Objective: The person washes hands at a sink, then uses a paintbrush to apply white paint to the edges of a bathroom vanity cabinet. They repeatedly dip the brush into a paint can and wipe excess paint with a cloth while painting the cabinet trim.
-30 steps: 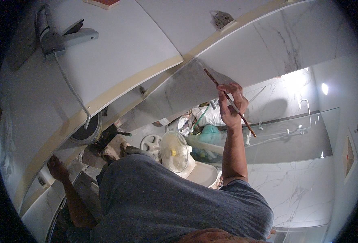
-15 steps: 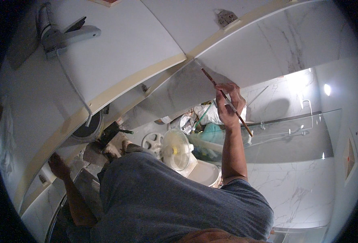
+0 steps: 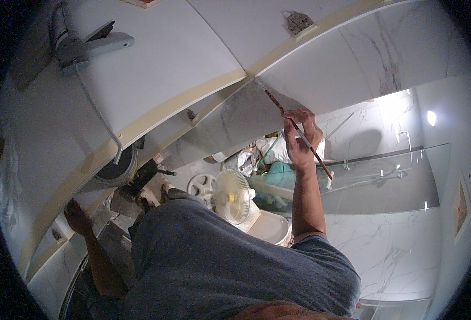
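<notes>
"What does my head feed give you on the right hand?"

"I have the right hand (image 3: 303, 140) pinched closely around a slim tool (image 3: 306, 143), brown at both ends and pale in the middle. It slants across the fingers, its upper end pointing up and left."

"Where does that tip sit?"

"I see it near the corner where the white board (image 3: 161, 53) with its beige edge meets the grey-veined panel (image 3: 358, 56). I cannot tell whether it touches."

"And the left hand?"

"My view of the left hand (image 3: 79, 217) is dim. It is low on the left, just beside the curved beige edge, and I cannot tell whether its fingers grip anything."

"Anything around them?"

"I have a grey caulking gun (image 3: 71, 55) lying on the white surface at upper left, its long nozzle reaching over the edge near a round bucket (image 3: 130, 173). A pale fan (image 3: 232, 197) stands lower down, left of the right forearm."
</notes>
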